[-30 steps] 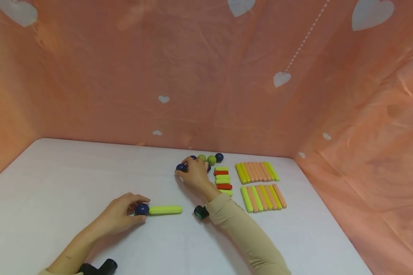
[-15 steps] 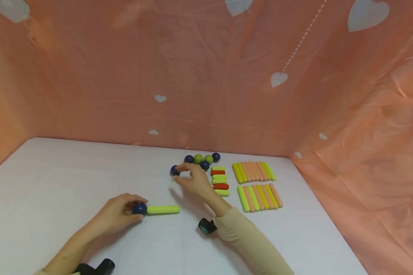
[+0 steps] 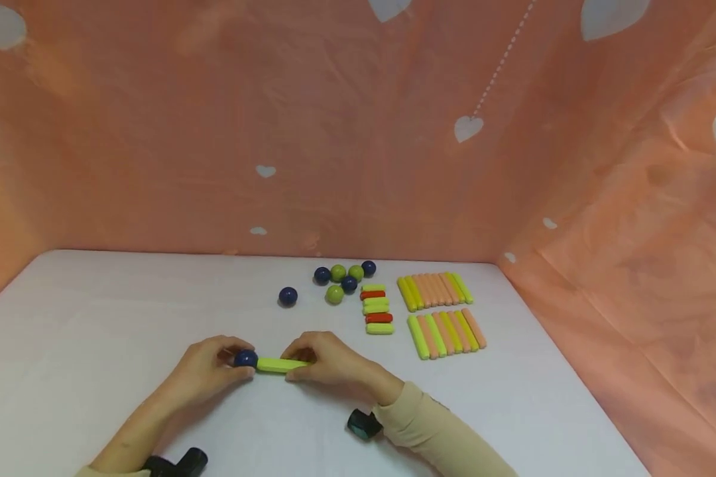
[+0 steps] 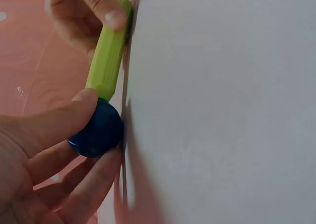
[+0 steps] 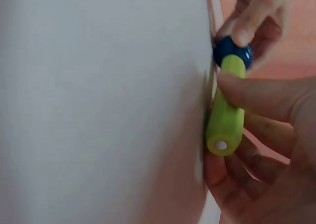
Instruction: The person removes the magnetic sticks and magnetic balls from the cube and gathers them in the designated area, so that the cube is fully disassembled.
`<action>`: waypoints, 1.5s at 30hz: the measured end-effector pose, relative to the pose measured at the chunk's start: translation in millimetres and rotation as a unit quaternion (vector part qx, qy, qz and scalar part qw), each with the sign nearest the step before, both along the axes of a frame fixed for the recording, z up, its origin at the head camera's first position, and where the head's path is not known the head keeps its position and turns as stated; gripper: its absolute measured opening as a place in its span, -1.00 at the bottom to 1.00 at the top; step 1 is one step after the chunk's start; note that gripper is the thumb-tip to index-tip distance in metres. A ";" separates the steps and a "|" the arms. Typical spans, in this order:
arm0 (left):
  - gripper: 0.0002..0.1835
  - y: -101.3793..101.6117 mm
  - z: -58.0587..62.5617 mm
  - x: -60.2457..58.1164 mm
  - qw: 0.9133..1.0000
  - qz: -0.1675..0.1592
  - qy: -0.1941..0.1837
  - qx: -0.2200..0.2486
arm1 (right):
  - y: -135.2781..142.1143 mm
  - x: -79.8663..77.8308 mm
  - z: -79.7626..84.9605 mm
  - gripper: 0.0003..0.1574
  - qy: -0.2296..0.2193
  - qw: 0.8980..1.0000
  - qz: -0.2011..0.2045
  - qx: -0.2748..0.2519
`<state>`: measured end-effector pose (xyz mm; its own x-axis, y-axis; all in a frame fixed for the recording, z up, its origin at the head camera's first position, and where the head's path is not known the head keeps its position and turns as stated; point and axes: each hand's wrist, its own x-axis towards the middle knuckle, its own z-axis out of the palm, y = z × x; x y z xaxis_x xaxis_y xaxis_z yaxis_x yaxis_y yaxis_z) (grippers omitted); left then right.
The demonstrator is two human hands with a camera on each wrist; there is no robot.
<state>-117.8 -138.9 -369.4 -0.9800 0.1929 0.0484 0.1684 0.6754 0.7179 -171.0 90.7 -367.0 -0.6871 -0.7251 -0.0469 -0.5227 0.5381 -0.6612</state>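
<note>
In the head view, my left hand pinches a glossy dark blue ball between thumb and fingers. A yellow-green rod extends rightward from that ball, its near end against it. My right hand grips the far part of the rod, thumb on one side and fingers on the other. From the right wrist, the rod looks many-sided, with a small pale round spot in its free end. The left wrist view has the ball low beside the white table surface.
Behind the hands lie loose blue balls and green balls. Right of them is a column of short green and red rods. Two rows of longer rods lie farther right. An orange cloth backs the white table.
My right hand has left the loose balls at the back, come down toward me and taken hold of the yellow-green rod. One blue ball now sits apart to the left. My left hand still pinches its ball.
</note>
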 end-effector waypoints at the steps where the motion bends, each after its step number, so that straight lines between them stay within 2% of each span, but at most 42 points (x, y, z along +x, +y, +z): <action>1: -0.63 -0.6 0.1 -0.8 1.000 0.001 -0.001 -0.002 | 0.4 0.6 0.6 -0.69 0.007 1.000 0.006 0.003; 3: -0.63 -2.3 0.5 -1.7 1.000 0.006 -0.002 -0.011 | 3.0 2.4 1.5 -0.70 0.020 1.000 0.011 0.012; 6: -0.64 -6.2 0.0 -1.6 1.000 0.001 -0.005 -0.020 | 12.6 5.6 1.1 -0.69 0.018 1.000 -0.004 -0.002; 11: -0.62 -12.4 -2.0 0.4 1.000 0.004 -0.014 -0.024 | 39.2 8.0 1.7 -0.69 -0.016 0.996 -0.062 -0.068; 16: -0.60 -15.5 -1.8 -1.1 0.999 0.013 -0.031 -0.026 | 71.0 6.0 2.6 -0.67 -0.031 0.984 -0.138 -0.108; 19: -0.58 -15.9 -2.0 -2.4 0.999 0.012 -0.031 -0.026 | 94.2 2.9 3.9 -0.63 -0.027 0.972 -0.198 -0.126; 22: -0.57 -15.2 -1.8 -3.1 0.999 0.012 -0.027 -0.025 | 116.5 -2.5 5.5 -0.61 -0.020 0.956 -0.256 -0.142; 26: -0.57 -14.8 -1.4 -4.6 0.999 0.008 -0.025 -0.022 | 139.6 -9.4 7.7 -0.61 -0.028 0.933 -0.332 -0.138; 29: -0.58 -14.7 -1.6 -6.9 0.999 0.003 -0.027 -0.020 | 155.5 -13.4 9.0 -0.57 -0.039 0.923 -0.359 -0.133; 33: -0.57 -13.4 -2.2 -8.9 0.999 -0.001 -0.031 -0.019 | 178.4 -15.8 11.7 -0.53 -0.020 0.911 -0.388 -0.139; 35: -0.56 -11.9 -2.6 -8.4 0.999 -0.002 -0.031 -0.024 | 191.8 -15.9 12.4 -0.53 -0.003 0.898 -0.416 -0.143; 39: -0.55 -9.2 -4.0 -4.8 0.999 -0.010 -0.039 -0.027 | 220.7 -15.7 10.8 -0.52 -0.002 0.872 -0.467 -0.145; 45: -0.54 -5.1 -5.6 -3.7 0.998 -0.015 -0.055 -0.029 | 254.9 -14.6 8.2 -0.49 0.004 0.843 -0.531 -0.082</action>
<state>-121.5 -144.0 -375.0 -0.9726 0.2214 -0.0705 0.1118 0.7119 0.6933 -185.6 345.7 -358.8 -0.9528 0.3036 0.0012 0.1925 0.6074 -0.7707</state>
